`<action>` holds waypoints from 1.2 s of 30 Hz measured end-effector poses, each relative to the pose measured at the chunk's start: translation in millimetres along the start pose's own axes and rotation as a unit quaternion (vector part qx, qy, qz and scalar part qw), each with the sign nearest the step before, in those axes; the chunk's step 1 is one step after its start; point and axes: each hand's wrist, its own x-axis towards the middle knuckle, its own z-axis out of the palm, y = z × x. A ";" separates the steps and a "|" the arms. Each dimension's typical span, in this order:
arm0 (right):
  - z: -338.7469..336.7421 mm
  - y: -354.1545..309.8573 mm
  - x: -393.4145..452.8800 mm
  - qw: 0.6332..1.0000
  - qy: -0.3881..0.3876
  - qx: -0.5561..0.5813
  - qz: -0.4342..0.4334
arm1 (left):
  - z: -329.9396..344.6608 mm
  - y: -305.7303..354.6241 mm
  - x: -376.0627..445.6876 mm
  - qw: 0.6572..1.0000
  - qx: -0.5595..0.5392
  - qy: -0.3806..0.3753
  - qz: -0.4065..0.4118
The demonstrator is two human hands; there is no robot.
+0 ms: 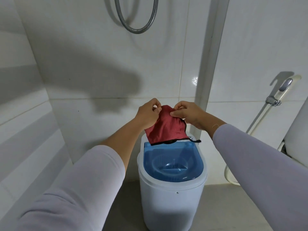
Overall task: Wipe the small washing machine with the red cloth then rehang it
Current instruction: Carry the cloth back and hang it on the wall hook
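A red cloth (164, 128) with a dark edge and a small black loop hangs in the air above the small washing machine (171, 197). My left hand (148, 114) pinches its top left part. My right hand (188, 115) pinches its top right part. The machine is white with a clear blue lid (173, 160), which is closed, and it stands on the floor against the tiled wall. The cloth's lower edge hangs just over the back of the lid; whether it touches the lid I cannot tell.
A metal shower hose (136, 29) loops on the wall above. A white vertical pipe (210, 64) runs down behind the machine. A bidet sprayer (281, 92) hangs at the right beside a white toilet (298, 139). Grey floor surrounds the machine.
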 end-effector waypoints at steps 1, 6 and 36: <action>-5.0 -2.0 6.6 1.000 -0.017 0.014 0.009 | 0.4 1.7 8.2 1.000 0.001 -0.001 0.001; -38.6 -24.2 45.0 0.992 -0.106 0.035 0.059 | 1.3 18.5 59.7 0.999 0.015 -0.023 0.019; -77.9 -482.5 100.2 0.986 -0.152 0.067 -0.021 | -434.0 253.2 129.3 0.926 -0.102 -0.072 -0.355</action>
